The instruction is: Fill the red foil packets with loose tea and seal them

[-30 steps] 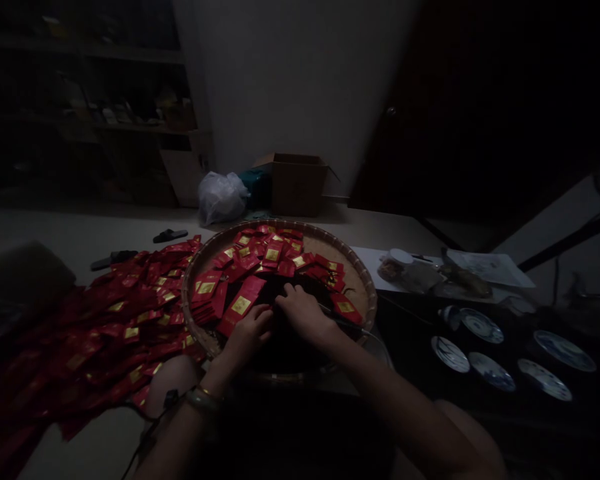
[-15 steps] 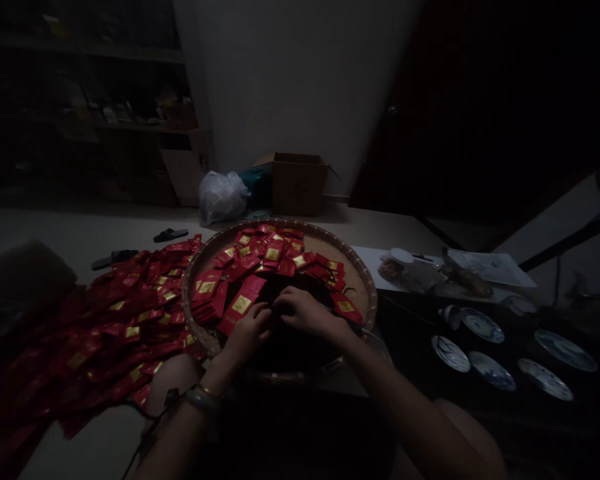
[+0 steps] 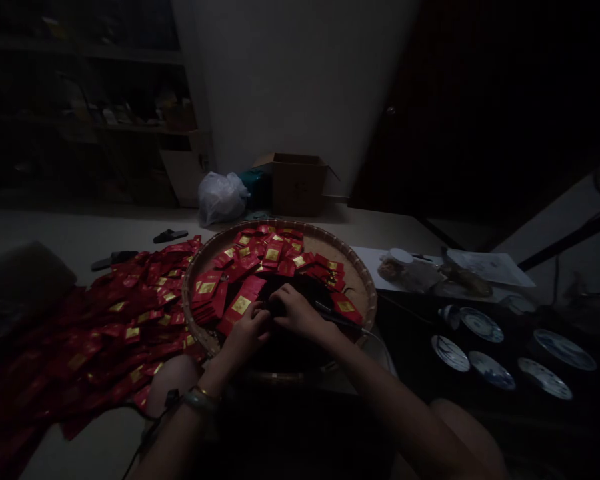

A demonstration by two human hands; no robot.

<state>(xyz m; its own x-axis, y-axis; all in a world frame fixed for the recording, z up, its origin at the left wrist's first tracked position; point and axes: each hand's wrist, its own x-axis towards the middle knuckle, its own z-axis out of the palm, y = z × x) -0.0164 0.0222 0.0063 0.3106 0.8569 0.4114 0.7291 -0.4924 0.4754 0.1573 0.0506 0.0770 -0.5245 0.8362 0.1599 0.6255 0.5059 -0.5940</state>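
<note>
A round woven tray (image 3: 356, 270) holds many red packets with gold labels (image 3: 273, 254) and a dark heap (image 3: 300, 288) near its front. My left hand (image 3: 247, 331) rests at the tray's near side beside a large red packet (image 3: 243, 303), fingers curled. My right hand (image 3: 299, 309) lies over the dark heap, its fingers bent and meeting those of the left. What the fingers pinch is too dark to make out. A bangle (image 3: 203, 395) sits on my left wrist.
A big spread of red packets (image 3: 105, 320) covers the floor at left. Several blue-and-white dishes (image 3: 480, 347) lie at right, with papers and a jar (image 3: 405, 267) behind them. A cardboard box (image 3: 297, 183), a plastic bag (image 3: 221, 197) and sandals (image 3: 170, 235) stand beyond.
My right hand has drawn left and nearer to my left hand over the dark heap. The left hand has barely shifted.
</note>
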